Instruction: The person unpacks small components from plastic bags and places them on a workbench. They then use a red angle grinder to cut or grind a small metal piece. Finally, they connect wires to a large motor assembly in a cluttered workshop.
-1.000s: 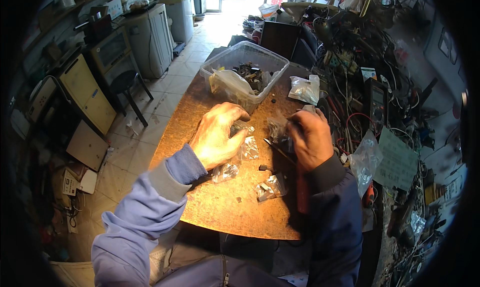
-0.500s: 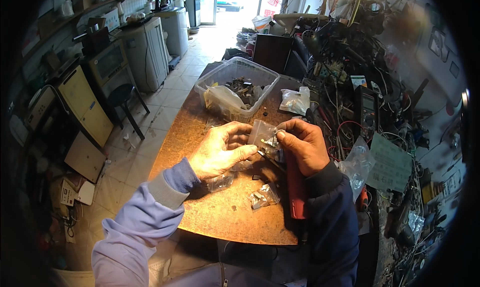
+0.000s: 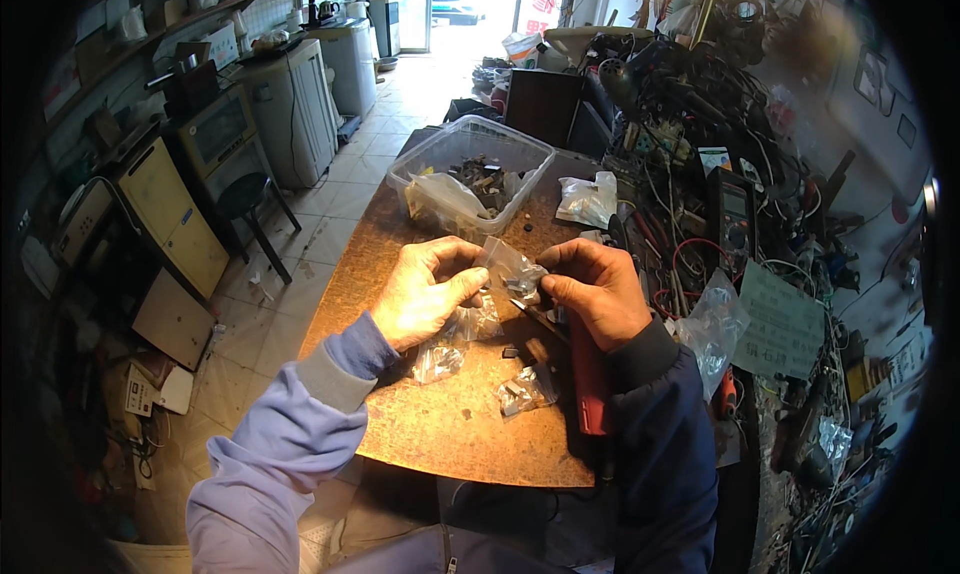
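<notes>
A small clear zip bag with small silvery pieces inside is held up over the table between my hands. My left hand pinches its left edge between thumb and fingers. On the other side my right hand grips the bag's right end, thumb against fingertips. Below the hands lies a thin dark tool, partly hidden. A long red object lies by my right wrist, its far end covered. More small clear bags of parts, one at the left and another at the right, rest on the wooden table.
A clear plastic bin of small parts stands at the table's far end, with a white plastic bag beside it. Tangled cables and a multimeter crowd the right side. A black stool is on the floor at left.
My left hand has moved from beside the bag to a pinch on its left edge. The bag has shifted slightly left and tilted. My right hand keeps its hold.
</notes>
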Motion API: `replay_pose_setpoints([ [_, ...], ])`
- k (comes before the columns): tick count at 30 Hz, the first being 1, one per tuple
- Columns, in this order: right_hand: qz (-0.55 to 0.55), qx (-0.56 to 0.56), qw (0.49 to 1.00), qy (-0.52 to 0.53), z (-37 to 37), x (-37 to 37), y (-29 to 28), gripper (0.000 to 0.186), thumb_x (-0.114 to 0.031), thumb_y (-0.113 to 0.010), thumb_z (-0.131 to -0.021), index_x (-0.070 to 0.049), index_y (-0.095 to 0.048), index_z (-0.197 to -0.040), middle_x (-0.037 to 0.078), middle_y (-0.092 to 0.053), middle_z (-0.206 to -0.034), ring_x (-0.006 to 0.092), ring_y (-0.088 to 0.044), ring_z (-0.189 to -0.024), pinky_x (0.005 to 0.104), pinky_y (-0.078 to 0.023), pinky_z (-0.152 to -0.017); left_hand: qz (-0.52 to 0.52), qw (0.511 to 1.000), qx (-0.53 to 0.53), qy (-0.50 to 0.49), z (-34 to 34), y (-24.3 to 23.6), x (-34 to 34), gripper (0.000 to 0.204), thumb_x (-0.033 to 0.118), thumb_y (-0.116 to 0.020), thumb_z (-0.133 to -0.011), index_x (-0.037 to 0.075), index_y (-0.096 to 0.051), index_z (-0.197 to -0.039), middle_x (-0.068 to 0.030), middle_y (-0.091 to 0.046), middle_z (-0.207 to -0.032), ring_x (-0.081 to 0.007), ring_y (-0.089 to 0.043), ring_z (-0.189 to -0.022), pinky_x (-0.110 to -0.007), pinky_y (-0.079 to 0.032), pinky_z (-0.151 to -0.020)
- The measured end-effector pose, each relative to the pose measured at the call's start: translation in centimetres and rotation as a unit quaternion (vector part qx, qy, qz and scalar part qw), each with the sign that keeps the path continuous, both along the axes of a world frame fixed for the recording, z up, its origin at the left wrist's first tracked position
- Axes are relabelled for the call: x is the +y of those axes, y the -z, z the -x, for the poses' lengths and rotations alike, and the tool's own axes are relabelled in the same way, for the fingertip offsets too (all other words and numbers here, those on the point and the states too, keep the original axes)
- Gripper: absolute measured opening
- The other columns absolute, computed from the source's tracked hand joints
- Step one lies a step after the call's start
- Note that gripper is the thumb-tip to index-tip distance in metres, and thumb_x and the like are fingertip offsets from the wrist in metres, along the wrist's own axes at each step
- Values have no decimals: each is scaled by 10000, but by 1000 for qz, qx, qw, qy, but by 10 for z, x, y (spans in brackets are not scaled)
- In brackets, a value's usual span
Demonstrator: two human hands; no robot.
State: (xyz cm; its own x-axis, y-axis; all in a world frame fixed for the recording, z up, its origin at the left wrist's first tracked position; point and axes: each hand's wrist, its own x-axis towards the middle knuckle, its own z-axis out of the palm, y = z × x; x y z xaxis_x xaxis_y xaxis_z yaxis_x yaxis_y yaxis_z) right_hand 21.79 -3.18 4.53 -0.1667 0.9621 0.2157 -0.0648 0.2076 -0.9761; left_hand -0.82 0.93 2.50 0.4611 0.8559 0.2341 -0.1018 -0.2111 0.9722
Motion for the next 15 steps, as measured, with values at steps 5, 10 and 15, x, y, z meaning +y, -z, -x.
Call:
replay_pose_setpoints([
  [5, -9, 52, 992, 111, 4, 0, -1, 169, 34, -594, -867, 75, -594, -1031, 120, -660, -885, 174, -664, -739, 266, -532, -658, -25, 998, 34, -56, 4, 5, 7, 178, 52, -624, -894, -37, -629, -1048, -43, -649, -878, -83, -587, -717, -232, -502, -664],
  [10, -1, 39, 988, 148, 0, 1, 1, 199, -1, -604, -866, 40, -582, -1060, 132, -659, -927, 163, -655, -729, 265, -534, -679, 11, 999, 0, -43, 9, 1, 8, 204, 123, -628, -907, -16, -625, -1056, -28, -624, -865, -93, -588, -725, -235, -493, -672],
  [15, -68, -41, 995, 54, 4, -2, -2, 367, -10, -641, -846, 63, -544, -1193, 125, -631, -1086, 173, -611, -979, 290, -501, -861, 127, 984, -110, 63, 12, -3, 7, 184, 172, -606, -925, 39, -594, -1051, -28, -620, -908, -124, -620, -785, -264, -517, -707],
])
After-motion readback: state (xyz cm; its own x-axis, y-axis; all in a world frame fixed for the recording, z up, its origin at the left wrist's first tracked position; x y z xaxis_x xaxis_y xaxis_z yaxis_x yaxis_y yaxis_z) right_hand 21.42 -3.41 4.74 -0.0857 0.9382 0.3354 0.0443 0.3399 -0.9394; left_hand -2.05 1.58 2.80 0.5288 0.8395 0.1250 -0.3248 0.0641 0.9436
